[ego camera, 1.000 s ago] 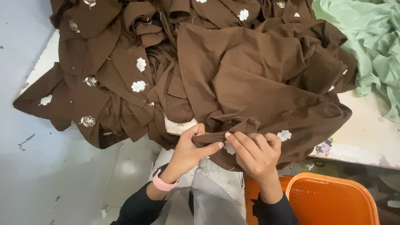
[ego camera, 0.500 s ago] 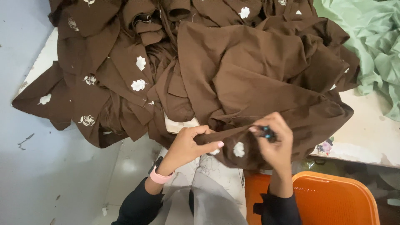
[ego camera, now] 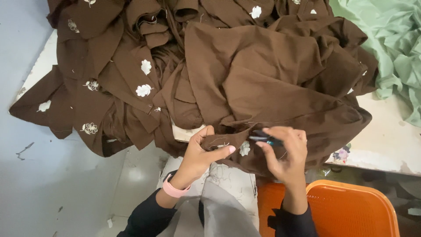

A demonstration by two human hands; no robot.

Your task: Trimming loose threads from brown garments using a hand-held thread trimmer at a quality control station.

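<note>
A pale grey, smooth floor [ego camera: 57, 184] fills the left side, marked with a few dark scuffs and catching a soft patch of reflected light near its middle. A worn white tabletop [ego camera: 386, 140] with chipped, stained edges runs along the right. Below it stands an orange plastic chair [ego camera: 351, 210] with a finely perforated seat.

Brown fabric heap [ego camera: 245, 83] ahead; orange crate [ego camera: 351, 210] below
</note>
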